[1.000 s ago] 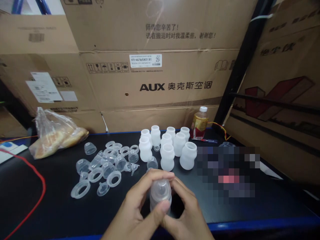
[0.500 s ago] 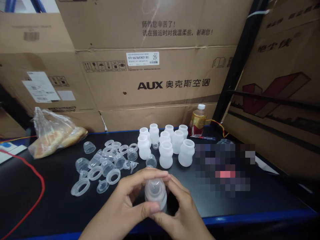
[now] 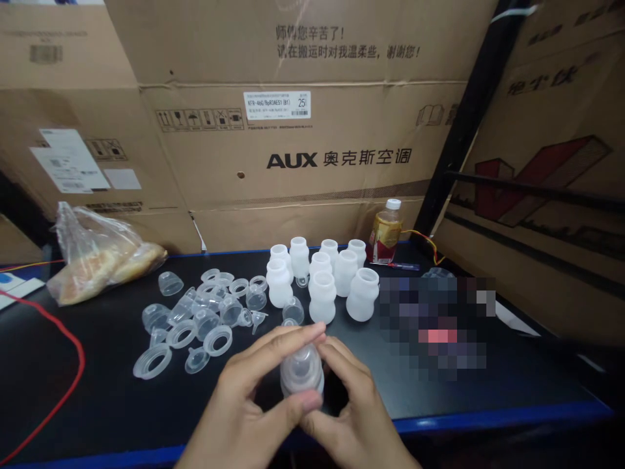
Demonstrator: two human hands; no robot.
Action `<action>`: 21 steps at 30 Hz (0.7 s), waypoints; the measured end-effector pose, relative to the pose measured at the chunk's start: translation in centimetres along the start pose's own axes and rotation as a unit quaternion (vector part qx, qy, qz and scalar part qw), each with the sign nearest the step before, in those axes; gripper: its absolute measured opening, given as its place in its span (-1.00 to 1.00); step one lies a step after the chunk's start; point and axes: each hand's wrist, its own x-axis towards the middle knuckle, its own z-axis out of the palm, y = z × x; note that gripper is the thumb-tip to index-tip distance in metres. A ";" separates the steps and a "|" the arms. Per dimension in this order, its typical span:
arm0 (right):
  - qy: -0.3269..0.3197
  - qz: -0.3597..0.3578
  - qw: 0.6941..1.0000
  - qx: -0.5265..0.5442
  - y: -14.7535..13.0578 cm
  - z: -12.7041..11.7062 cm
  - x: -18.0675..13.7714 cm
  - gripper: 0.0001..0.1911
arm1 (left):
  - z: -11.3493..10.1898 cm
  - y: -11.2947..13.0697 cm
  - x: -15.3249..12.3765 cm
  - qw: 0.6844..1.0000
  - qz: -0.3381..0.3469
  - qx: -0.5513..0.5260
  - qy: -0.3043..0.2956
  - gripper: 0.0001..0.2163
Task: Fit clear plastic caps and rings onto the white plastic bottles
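Note:
Near the front edge of the black table, a small baby bottle [image 3: 301,376] with a clear domed top stands between my hands. My left hand [image 3: 261,391] curls around its left side, thumb across the front and fingers over the far side. From the right, my right hand [image 3: 354,397] closes on it, its fingertips meeting those of the left. The bottle's lower part is mostly hidden by my thumbs. Just beyond my fingers lies a clear dome cap [image 3: 293,311]. Several white bottle bodies [image 3: 323,299] stand open-mouthed behind it.
Left of the bottles lie loose clear rings [image 3: 217,341], teats [image 3: 197,359] and dome caps [image 3: 170,283]. Bread in a plastic bag [image 3: 105,260] sits at the back left, a drink bottle [image 3: 385,232] and a screwdriver [image 3: 403,266] at the back right. A red cable [image 3: 81,358] curves along the left.
The view has shifted slightly, so the things on the table appear a little higher and further left. Both hands stay around the baby bottle, with only slight finger movement.

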 end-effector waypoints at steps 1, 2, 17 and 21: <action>-0.004 0.001 1.000 0.001 0.0 0.0 0.0 -0.55 | -0.9 -0.1 0.3 0.998 -0.024 -0.046 -0.047 -0.56; -0.006 0.005 1.000 0.007 0.1 0.0 0.0 -0.47 | -1.6 -0.2 0.5 0.993 -0.040 -0.078 -0.081 -0.60; 0.002 0.015 1.000 0.023 -0.3 -0.5 0.1 -0.66 | -0.2 0.6 0.1 0.999 -0.023 -0.006 -0.028 -0.51; -0.003 0.024 0.997 0.069 -0.2 -0.5 0.1 -0.32 | -2.4 -0.3 1.2 0.977 -0.048 -0.152 -0.142 -0.65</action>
